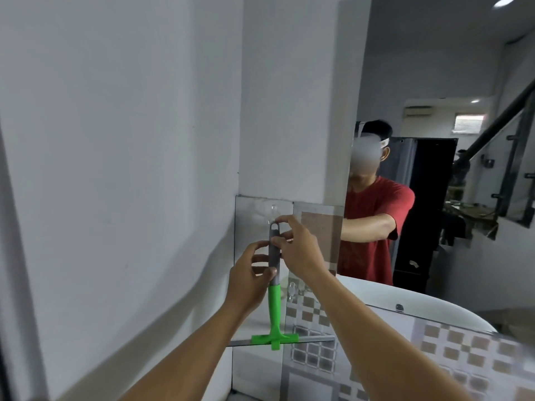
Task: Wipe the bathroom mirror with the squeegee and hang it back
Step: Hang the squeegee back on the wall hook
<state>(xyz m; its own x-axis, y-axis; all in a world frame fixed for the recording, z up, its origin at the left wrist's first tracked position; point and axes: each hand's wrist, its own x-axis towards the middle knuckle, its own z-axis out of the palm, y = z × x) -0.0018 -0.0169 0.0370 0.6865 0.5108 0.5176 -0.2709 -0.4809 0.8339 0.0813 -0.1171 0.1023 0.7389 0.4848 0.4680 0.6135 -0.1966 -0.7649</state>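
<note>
The squeegee [274, 308] has a grey upper grip with a loop at its top, a green lower handle and a green blade head pointing down. It hangs upright against the tiled wall, below a clear suction hook [273, 210]. My left hand [252, 277] pinches the grey grip from the left at mid height. My right hand [296, 246] holds the grip near the loop, fingers reaching up toward the hook. The loop sits just under the hook; whether it is caught on it I cannot tell. The bathroom mirror [434, 82] fills the right side.
A plain white wall [130, 140] takes up the left. A white basin rim [434, 302] and checkered tiles [434, 351] lie at the lower right. A second clear hook [292, 287] sits on the tiles lower down. The mirror reflects a person in a red shirt and a staircase.
</note>
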